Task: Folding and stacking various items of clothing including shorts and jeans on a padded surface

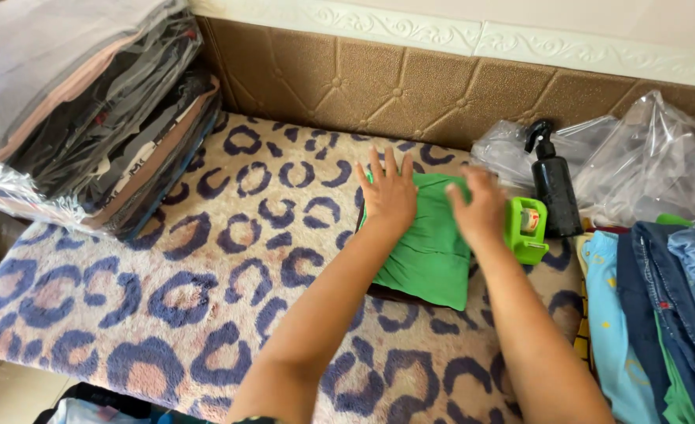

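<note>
Both hands rest palms-down, fingers spread, gripping nothing; left hand (pixel 389 196) and right hand (pixel 479 208) flat on folded green cloth (pixel 430 255), lying on patterned blanket (pixel 167 283); forearms extended forward; green tape dispenser (pixel 525 228) just beside right hand.

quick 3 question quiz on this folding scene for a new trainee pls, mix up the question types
1. True or false: both hands lie flat on the green garment.
2. Which thing stands nearest the right hand? A) the black pump bottle B) the green tape dispenser C) the bagged clothes stack
3. Fill in: the garment lies on a spotted ____.

Key
1. True: the left hand and the right hand both press on it, fingers spread.
2. B: it sits just beside the right hand.
3. Blanket, cream with purple rings.
</note>
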